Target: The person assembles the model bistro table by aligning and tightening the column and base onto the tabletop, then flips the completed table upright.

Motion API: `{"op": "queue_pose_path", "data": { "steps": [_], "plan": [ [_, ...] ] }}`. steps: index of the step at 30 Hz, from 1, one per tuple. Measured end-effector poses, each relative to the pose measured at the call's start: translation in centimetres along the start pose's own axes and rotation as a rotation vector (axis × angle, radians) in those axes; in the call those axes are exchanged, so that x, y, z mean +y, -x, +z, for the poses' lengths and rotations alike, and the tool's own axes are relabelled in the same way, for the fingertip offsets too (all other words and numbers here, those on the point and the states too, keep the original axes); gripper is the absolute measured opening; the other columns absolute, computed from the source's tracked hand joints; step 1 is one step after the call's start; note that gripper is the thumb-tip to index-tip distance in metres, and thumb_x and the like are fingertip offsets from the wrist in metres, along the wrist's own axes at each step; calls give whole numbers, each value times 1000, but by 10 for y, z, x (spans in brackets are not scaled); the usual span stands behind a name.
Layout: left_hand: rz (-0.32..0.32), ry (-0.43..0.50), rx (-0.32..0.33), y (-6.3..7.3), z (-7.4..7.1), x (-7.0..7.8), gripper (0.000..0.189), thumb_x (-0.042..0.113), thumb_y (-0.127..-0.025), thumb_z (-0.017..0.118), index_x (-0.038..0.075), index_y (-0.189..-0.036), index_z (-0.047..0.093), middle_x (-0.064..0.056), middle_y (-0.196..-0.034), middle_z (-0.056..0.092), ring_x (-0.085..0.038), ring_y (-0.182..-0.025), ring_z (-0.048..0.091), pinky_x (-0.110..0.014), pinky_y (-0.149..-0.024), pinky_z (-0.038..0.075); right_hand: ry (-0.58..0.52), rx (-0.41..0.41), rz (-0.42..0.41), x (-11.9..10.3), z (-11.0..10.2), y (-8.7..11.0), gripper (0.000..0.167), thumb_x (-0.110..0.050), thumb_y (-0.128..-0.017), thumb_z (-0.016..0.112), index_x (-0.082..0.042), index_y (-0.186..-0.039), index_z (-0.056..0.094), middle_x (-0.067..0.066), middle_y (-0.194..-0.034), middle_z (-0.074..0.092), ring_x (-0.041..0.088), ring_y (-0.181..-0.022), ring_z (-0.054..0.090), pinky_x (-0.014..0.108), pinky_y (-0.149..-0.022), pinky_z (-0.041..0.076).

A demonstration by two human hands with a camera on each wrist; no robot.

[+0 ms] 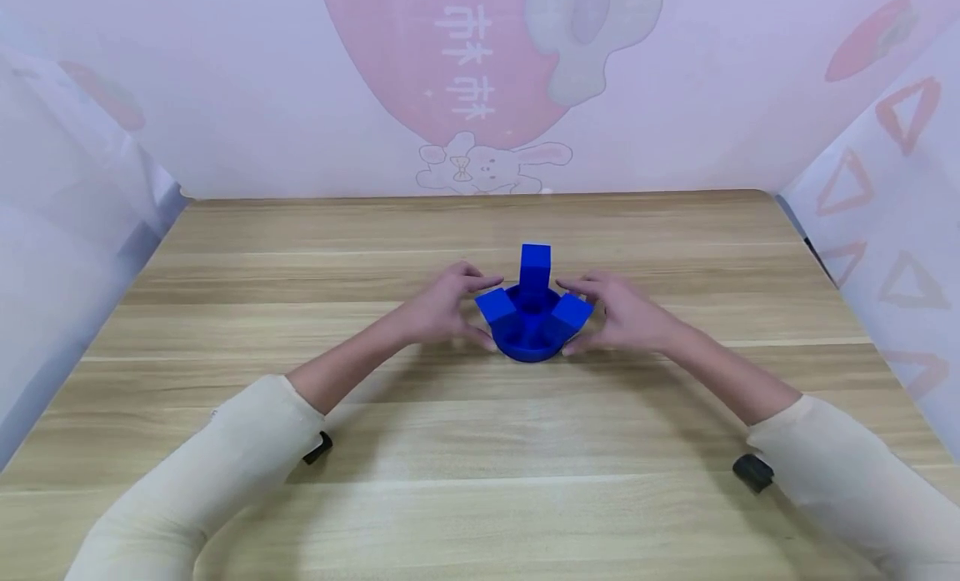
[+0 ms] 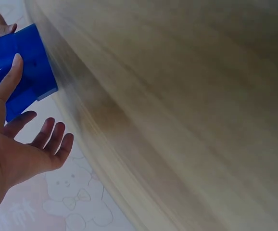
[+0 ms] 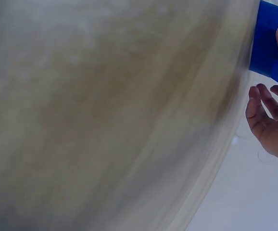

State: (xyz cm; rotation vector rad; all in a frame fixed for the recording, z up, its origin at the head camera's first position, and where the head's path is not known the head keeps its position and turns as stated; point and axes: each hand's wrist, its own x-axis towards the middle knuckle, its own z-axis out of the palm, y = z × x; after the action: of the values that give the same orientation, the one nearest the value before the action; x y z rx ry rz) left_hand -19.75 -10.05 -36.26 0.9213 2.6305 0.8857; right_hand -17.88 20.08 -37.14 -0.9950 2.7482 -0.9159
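A blue round holder point(image 1: 529, 350) with three upright square-ended prongs stands on the wooden table, its bowl-like middle facing up. To one side of it is my left hand point(image 1: 444, 308), thumb near the base and index finger by the left prong. On the other side my right hand point(image 1: 628, 316) mirrors this, thumb low and fingers near the right prong. The left wrist view shows the thumb stretched across the blue wall point(image 2: 39, 62) and the other fingers spread loosely. Similarly, the right wrist view has the thumb over the blue side point(image 3: 265, 41) and fingers loosely bent below.
The wood-grain table point(image 1: 480, 498) reaches back to a pale pink wall sheet point(image 1: 262, 89) with cartoon prints. White sheets hang at left and right. Cream sleeves point(image 1: 202, 456) cover both upper forearms, and a small black piece point(image 1: 752, 473) shows by the right sleeve.
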Motion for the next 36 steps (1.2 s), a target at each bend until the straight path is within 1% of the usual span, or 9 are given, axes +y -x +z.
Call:
{"op": "queue_pose_path", "data": {
  "steps": [3,4,9,15,20,23,27,33,36],
  "plan": [
    [11,-37,-1,-4,2,2,95,28,-67,100,0,-146,56,-23,-129,58,-35,-120,54,-46,-101,50,3,-1,8,-2,4,-3,94,-27,-67,100,9,-141,57,24,-127,67,38,-116,63,54,-99,53],
    [17,-47,0,-5,3,3,94,28,-67,101,1,-146,57,-23,-128,59,-35,-119,55,-46,-101,50,0,1,9,-2,5,-4,93,-27,-66,100,9,-141,58,23,-127,67,38,-117,63,54,-100,52],
    [76,-59,14,-9,7,2,89,27,-65,101,0,-140,63,-22,-122,64,-34,-115,59,-46,-100,51,-18,10,-10,-1,8,-7,89,-25,-65,101,7,-137,62,20,-122,69,36,-114,65,53,-101,52],
    [92,0,12,-13,8,-1,86,23,-65,101,1,-139,64,-17,-130,69,-33,-124,62,-47,-109,47,-60,10,-41,-1,8,-8,83,-21,-65,101,6,-134,65,17,-119,72,33,-112,67,52,-100,53],
    [72,75,-1,-13,8,0,84,19,-65,101,2,-139,65,-13,-132,70,-28,-125,65,-42,-110,48,-122,2,-30,-2,6,-9,80,-19,-64,102,2,-132,67,14,-122,74,29,-111,70,50,-101,54],
    [47,93,-3,-12,8,1,84,17,-66,101,4,-140,64,-13,-131,70,-27,-125,65,-41,-111,48,-124,1,-15,-3,6,-9,80,-19,-63,102,1,-133,67,13,-122,74,27,-109,71,49,-101,54],
    [36,103,9,-12,9,1,84,15,-65,101,3,-140,64,-13,-132,69,-28,-126,64,-41,-111,47,-120,6,-14,-3,7,-9,79,-18,-63,102,1,-132,68,13,-122,74,27,-109,71,49,-101,54],
    [27,136,30,-10,10,3,81,11,-64,101,1,-136,67,-14,-130,71,-29,-124,65,-41,-111,48,-126,9,-15,-2,8,-10,77,-16,-64,101,3,-131,68,15,-121,74,31,-111,71,51,-101,54],
    [16,209,31,-9,9,5,75,7,-66,99,0,-133,68,-14,-128,71,-28,-125,65,-42,-110,48,-154,11,5,-4,6,-9,78,-12,-66,100,7,-133,65,20,-125,72,37,-118,67,54,-104,51]
  ]
}}
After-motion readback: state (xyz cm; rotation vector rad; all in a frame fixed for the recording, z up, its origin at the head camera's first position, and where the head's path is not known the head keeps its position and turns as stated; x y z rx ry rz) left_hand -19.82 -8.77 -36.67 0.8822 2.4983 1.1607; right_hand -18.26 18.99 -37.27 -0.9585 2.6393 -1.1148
